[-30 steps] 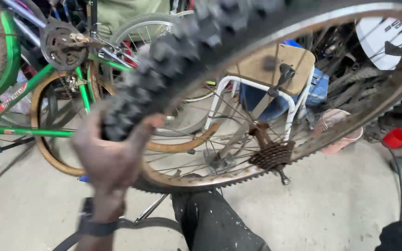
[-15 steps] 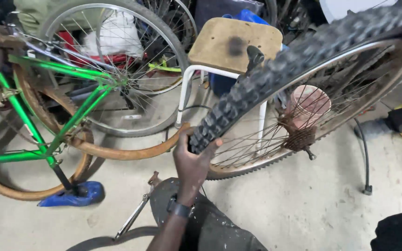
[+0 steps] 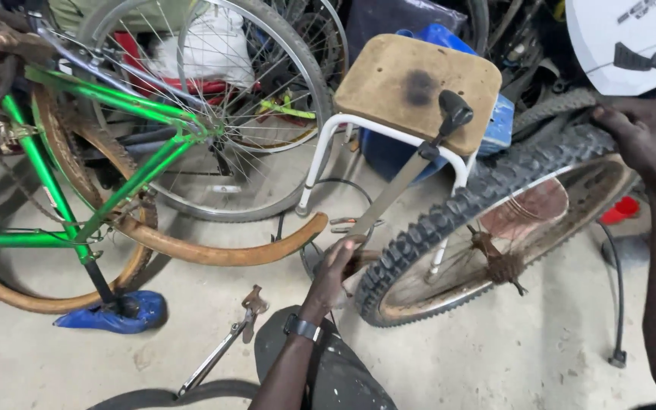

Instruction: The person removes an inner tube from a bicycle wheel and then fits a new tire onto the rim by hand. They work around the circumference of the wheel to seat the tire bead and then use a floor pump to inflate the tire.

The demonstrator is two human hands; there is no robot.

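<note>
A bicycle wheel with a knobby black tyre (image 3: pixel 449 220) stands tilted over the concrete floor, its rusty sprocket cluster (image 3: pixel 499 262) at the hub. My left hand (image 3: pixel 335 269), a watch on its wrist, grips the tyre's lower left edge. My right hand (image 3: pixel 639 133) holds the tyre's upper right part. A floor pump with a black handle (image 3: pixel 453 110) leans against a stool just behind my left hand.
A stool with a worn tan seat (image 3: pixel 419 80) and white legs stands behind the wheel. A green bicycle frame (image 3: pixel 77 182) with a loose tan tyre (image 3: pixel 214 250) fills the left. Pliers (image 3: pixel 248 304) lie on the floor. Behind the stool are more wheels and clutter.
The wheel has come down and to the right, away from the camera. My left hand has slid to its lower left edge, and my right hand has come into view on the tyre.
</note>
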